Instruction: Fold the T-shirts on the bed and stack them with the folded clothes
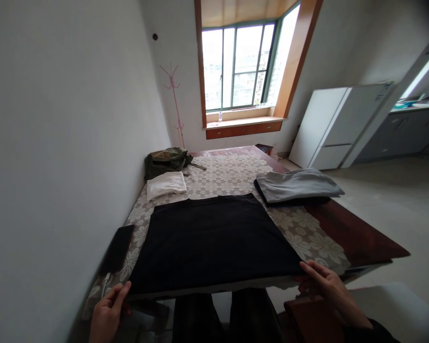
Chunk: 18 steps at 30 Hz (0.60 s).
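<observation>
A black garment (214, 238) lies spread flat across the near part of the table, its kind not clear from this side. At its near left corner, my left hand (109, 309) pinches the edge between thumb and fingers. My right hand (323, 281) grips the near right corner the same way. The near edge stretches fairly straight between both hands, along the table's front. Under the garment is a patterned tablecloth (229, 174) with pale flowers.
Folded grey clothing (296, 183) rests on dark cloth at the right. A folded white cloth (166, 185) and an olive bag (166, 159) sit at the left. Near the wall lies a black tablet (117, 250) with a white cable (105, 283). Bare reddish tabletop (361, 233) shows at right.
</observation>
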### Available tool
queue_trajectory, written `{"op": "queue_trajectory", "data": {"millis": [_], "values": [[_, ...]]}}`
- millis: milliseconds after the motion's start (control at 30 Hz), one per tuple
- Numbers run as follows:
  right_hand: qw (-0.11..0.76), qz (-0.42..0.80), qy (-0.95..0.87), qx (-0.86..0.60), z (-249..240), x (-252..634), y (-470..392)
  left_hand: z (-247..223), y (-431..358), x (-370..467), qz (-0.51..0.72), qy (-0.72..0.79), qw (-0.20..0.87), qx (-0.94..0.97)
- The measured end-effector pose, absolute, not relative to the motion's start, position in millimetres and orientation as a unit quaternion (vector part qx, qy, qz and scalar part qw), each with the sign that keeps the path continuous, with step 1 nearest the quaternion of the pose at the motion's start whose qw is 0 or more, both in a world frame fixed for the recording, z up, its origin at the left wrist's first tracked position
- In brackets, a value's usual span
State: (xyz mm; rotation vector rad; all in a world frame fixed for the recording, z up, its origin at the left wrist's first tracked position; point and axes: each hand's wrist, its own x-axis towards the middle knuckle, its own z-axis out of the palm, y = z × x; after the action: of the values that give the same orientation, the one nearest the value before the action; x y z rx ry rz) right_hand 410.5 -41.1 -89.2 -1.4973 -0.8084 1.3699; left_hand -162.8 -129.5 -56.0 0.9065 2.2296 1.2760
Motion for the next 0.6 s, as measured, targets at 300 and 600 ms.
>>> {"op": "queue_trajectory", "data": {"millis": [300,600], "values": [[0.448,0.524,-0.359,-0.629,-92.4,417.3,-46.9,-61.4,-129.2,-165.2,0.471,0.79,0.31,0.242],[0.413,0.583,-0.384,-0.585,-91.2,422.5,-57.7,-61.1,-136.0,-157.5,0.504,0.77,0.318,0.23]]}}
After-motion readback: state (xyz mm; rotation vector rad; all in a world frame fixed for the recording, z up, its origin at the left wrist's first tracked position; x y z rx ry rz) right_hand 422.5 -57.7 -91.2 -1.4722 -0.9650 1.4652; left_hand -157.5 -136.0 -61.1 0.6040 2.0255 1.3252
